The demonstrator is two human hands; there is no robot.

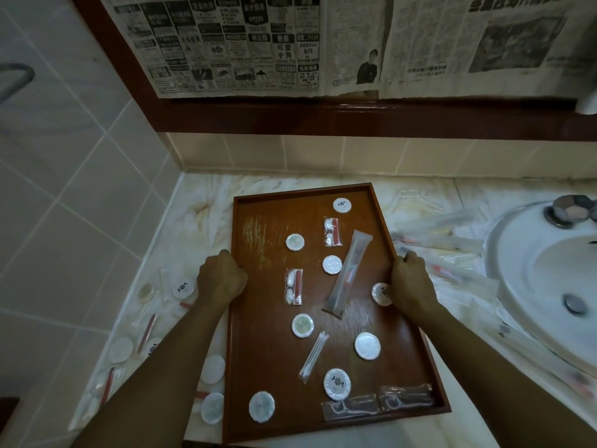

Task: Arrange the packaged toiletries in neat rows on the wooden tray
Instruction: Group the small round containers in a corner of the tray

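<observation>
A brown wooden tray [258, 318] lies on the marble counter. My left hand [221, 279] grips its left rim and my right hand [410, 282] grips its right rim. Scattered on the tray are several round white soap packets [367, 345], a long toothbrush sachet [347, 274], two cotton-bud kits with red sticks [294, 287], a thin clear sachet [313, 357] and two dark comb packets [350, 409] at the near edge. They lie at odd angles, not in rows.
More packets lie on the counter left of the tray [184, 287] and in a loose pile on its right [452, 253]. A white sink [549, 286] sits at the right. Newspaper [242, 43] covers the mirror behind; tiled wall stands at the left.
</observation>
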